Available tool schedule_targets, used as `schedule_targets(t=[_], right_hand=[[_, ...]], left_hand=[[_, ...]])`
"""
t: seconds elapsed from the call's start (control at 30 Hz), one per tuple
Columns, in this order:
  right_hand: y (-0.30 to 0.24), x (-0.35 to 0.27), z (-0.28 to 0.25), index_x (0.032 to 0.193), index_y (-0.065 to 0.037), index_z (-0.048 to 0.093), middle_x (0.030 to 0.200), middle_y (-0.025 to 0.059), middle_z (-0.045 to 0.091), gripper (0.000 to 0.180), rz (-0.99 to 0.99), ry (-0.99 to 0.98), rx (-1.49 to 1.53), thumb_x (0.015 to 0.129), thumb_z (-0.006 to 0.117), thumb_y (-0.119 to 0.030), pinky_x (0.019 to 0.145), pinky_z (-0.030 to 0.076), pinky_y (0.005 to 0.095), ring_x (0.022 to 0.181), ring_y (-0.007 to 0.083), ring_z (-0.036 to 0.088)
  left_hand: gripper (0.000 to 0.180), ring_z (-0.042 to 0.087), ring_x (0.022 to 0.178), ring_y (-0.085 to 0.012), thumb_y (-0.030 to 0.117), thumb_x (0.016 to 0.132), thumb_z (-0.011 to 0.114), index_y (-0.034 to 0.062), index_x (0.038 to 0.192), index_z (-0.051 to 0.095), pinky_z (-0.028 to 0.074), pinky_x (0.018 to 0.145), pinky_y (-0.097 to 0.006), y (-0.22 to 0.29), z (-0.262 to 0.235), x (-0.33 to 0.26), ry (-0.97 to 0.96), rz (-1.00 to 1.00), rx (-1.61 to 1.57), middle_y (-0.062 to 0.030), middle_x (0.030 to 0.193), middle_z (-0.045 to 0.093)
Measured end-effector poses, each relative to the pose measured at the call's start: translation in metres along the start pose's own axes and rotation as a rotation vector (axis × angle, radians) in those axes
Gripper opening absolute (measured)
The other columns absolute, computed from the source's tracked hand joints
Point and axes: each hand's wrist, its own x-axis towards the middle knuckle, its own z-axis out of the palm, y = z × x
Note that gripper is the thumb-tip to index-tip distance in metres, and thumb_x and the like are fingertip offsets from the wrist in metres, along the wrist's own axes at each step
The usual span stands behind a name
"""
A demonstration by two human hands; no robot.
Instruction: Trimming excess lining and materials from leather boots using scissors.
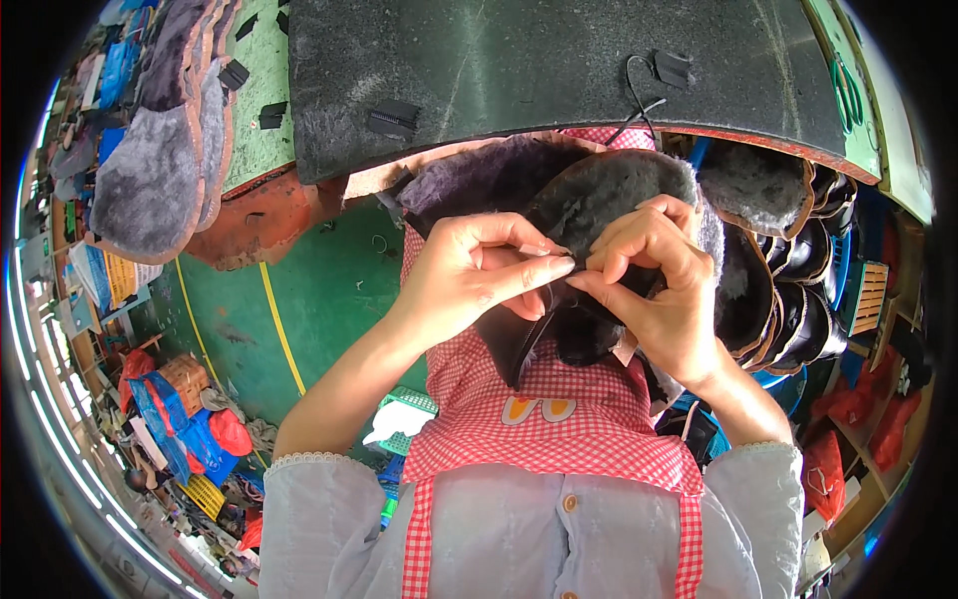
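In the head view, the left hand (477, 268) and right hand (661, 272) meet at the fingertips, each grip pinched on the dark fur-lined piece (617, 185), which sits over the checked apron (554, 429) at the table's (539, 75) near edge. One black scrap (393, 118) lies close to that edge, left of centre; grey fur pieces (150, 185) lie at the left end.

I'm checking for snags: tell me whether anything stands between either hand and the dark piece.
Nothing visible does. The left hand and right hand meet at the dark piece, fingertips pinching; the exact pinch is hidden. The bench lies beyond them, not between.
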Motion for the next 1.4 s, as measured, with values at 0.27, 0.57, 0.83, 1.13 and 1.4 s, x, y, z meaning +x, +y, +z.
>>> schedule_targets(t=[0.27,0.57,0.83,1.13,1.4], right_hand=[[-0.010,0.003,-0.007,0.095,-0.014,0.068,0.090,-0.0010,0.057,0.038,-0.276,-0.047,-0.226,0.059,0.081,-0.016,0.082,0.039,0.0385,0.085,0.0222,0.054],[-0.008,-0.008,0.008,0.085,-0.015,0.071,0.090,-0.0038,0.058,0.028,-0.490,0.026,-0.354,0.057,0.071,-0.021,0.081,0.038,0.0400,0.092,0.0211,0.055],[-0.038,0.022,-0.043,0.083,-0.019,0.072,0.097,-0.0006,0.057,0.025,-0.542,0.226,-0.394,0.060,0.081,-0.024,0.083,0.036,0.0393,0.093,0.0217,0.053],[-0.134,0.048,-0.101,0.094,0.000,0.069,0.082,0.0075,0.067,0.024,-0.415,0.389,-0.308,0.072,0.078,-0.001,0.053,0.045,0.0241,0.059,0.0132,0.058],[-0.051,0.116,-0.058,0.106,-0.001,0.064,0.105,0.0123,0.065,0.028,-0.358,0.422,-0.306,0.080,0.069,-0.009,0.086,0.049,0.0382,0.096,0.0308,0.062]], left_hand=[[0.012,0.052,0.049,-0.0048,0.011,0.089,0.067,0.0007,0.083,0.067,0.036,0.041,-0.019,0.002,0.005,0.013,-0.037,-0.049,-0.027,-0.0012,0.071,0.063],[0.014,0.047,0.055,0.0000,0.008,0.084,0.073,0.0035,0.076,0.062,0.034,0.050,-0.018,0.005,0.011,0.010,0.124,0.110,0.090,0.0049,0.064,0.057],[0.020,0.049,0.075,-0.0057,0.018,0.094,0.062,-0.0016,0.096,0.058,0.043,0.066,-0.025,0.077,0.007,0.015,-0.341,0.380,0.683,-0.0034,0.080,0.059],[0.025,0.036,0.059,-0.0010,0.007,0.092,0.066,0.0027,0.078,0.046,0.029,0.050,-0.019,0.155,0.038,0.024,0.642,1.285,0.437,0.0055,0.065,0.043],[0.037,0.071,0.079,-0.0297,0.015,0.098,0.055,0.0018,0.129,0.039,0.052,0.050,-0.028,0.103,-0.005,0.064,0.063,0.495,-0.138,-0.0102,0.106,0.061]])
